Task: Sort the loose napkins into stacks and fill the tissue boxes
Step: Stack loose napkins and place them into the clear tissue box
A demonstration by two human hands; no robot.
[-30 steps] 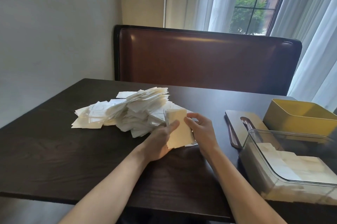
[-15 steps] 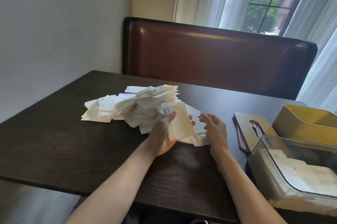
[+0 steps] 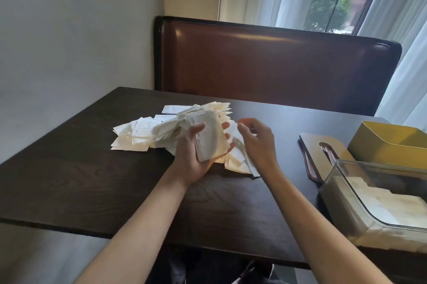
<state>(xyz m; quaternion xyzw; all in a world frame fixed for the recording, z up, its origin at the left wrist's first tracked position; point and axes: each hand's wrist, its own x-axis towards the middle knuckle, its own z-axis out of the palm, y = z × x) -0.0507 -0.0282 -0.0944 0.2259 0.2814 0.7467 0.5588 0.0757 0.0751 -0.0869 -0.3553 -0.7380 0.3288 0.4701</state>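
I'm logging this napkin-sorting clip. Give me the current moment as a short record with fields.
left hand: holds a small napkin stack above the table
right hand: fingers loosely curled over the pile, holding nothing visible
loose pile: table centre, unsorted
clear box: right, open, napkins inside
yellow box: behind the clear box, open; contents unseen
lid: flat beside the boxes

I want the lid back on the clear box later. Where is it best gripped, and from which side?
Probably by its long edges, coming from above. The lid lies flat on the table between the napkin pile and the yellow box, so only its edges give purchase. Its near end meets the clear box; the far end is freer.
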